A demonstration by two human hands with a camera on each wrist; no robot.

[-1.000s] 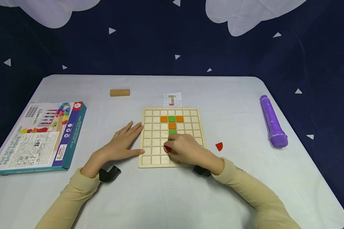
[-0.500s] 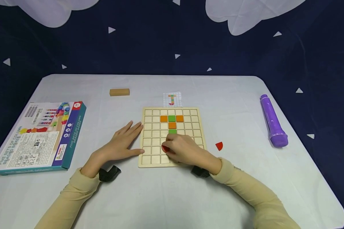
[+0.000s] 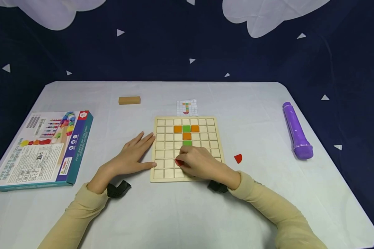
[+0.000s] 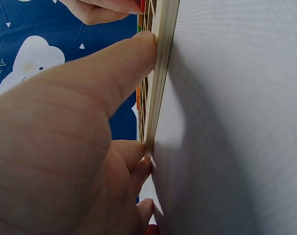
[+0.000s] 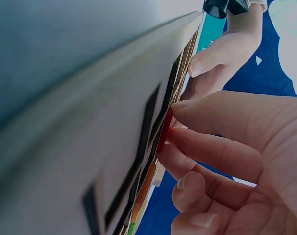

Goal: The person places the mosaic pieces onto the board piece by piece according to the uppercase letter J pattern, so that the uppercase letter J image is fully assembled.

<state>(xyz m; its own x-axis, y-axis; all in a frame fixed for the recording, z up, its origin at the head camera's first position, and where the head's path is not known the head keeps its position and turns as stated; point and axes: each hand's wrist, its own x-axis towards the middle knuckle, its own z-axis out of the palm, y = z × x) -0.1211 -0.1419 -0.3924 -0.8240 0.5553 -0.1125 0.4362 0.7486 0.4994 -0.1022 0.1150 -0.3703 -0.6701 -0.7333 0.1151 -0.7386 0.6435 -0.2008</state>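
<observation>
A wooden grid board [image 3: 169, 174] lies on the table, bearing orange tiles [image 3: 187, 136] and green tiles [image 3: 186, 128] in a T-like pattern. My right hand [image 3: 202, 162] is over its lower middle. Thumb and fingertips pinch a red piece [image 5: 165, 128] at the board's surface; part of the piece is hidden behind the fingers. With fingers spread and fairly straight, my left hand [image 3: 132, 157] rests beside the board, thumb and fingertips touching its left edge. A red quarter-circle piece [image 3: 238, 158] lies on the table right of the board. Behind the board is a small pattern card [image 3: 191, 108].
A flat toy box [image 3: 46, 148] lies at the left of the white table [image 3: 252, 107]. A wooden block [image 3: 129, 100] is at the back left. On the right lies a purple microphone-shaped object [image 3: 297, 133]. Dark fabric with white shapes hangs behind.
My right hand has shifted slightly left across the board with the red piece between its fingers. The left hand stays in place at the board's edge.
</observation>
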